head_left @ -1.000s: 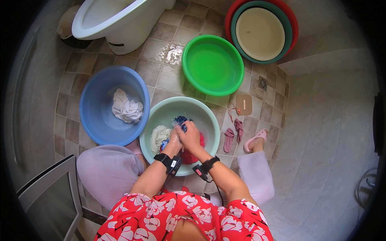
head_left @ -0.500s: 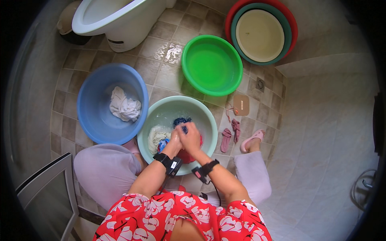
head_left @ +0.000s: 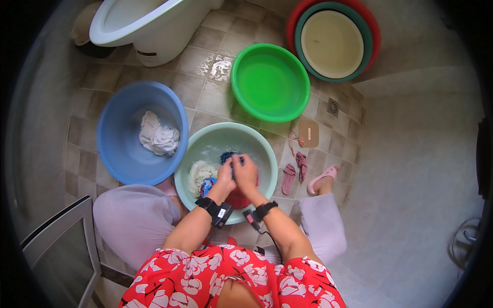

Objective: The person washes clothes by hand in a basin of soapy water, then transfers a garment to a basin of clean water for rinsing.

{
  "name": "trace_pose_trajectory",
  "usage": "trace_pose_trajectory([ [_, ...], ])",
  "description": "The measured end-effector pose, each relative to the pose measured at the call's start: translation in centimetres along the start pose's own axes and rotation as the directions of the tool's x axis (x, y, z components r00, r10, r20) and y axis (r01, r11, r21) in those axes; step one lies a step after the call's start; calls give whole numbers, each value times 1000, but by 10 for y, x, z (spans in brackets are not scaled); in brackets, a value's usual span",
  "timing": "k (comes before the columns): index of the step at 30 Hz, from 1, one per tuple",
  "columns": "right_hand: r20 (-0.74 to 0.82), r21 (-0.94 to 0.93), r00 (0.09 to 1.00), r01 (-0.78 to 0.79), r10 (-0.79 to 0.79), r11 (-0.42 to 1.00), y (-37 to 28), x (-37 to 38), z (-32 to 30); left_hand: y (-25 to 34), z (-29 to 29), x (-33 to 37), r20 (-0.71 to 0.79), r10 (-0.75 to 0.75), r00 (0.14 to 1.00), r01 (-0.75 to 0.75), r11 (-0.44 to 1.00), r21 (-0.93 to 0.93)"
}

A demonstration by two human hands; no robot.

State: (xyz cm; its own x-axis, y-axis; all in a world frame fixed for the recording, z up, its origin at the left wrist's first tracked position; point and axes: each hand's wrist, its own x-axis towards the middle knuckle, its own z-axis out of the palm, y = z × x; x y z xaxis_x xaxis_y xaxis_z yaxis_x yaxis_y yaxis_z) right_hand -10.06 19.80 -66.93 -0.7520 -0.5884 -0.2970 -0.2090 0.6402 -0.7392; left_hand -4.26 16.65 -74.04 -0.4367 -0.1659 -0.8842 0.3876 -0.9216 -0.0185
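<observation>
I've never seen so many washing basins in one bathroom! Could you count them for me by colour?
Blue basin: 1
Mint-green basin: 1
Bright green basin: 1
Red basin: 1
Teal basin: 1
Cream basin: 1
Total: 6 basins

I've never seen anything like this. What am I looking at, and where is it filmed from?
There's no machine working here, just a person's bare hands. A wide camera on the person's head looks down, so straight edges bend. Black straps with small boxes circle both wrists. The left hand and right hand meet over a pale green tub; they seem to hold a dark blue cloth, though it's partly hidden. Whitish cloth and red cloth lie in there too. On the tiled floor stand a blue tub containing white cloth and a bright green basin.
</observation>
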Motion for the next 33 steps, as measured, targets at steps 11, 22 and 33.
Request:
trace_pose_trajectory([
  [11,-35,-138,996,82,-88,987,116,29,9,35,-2,8,-69,315,947,-272,894,356],
  [22,-22,-51,968,-251,250,967,134,42,40,31,-23,20,-48,99,994,-84,962,261],
  [33,713,537,693,-639,109,550,20,-6,-46,31,-14,7,217,-137,966,128,990,55],
])
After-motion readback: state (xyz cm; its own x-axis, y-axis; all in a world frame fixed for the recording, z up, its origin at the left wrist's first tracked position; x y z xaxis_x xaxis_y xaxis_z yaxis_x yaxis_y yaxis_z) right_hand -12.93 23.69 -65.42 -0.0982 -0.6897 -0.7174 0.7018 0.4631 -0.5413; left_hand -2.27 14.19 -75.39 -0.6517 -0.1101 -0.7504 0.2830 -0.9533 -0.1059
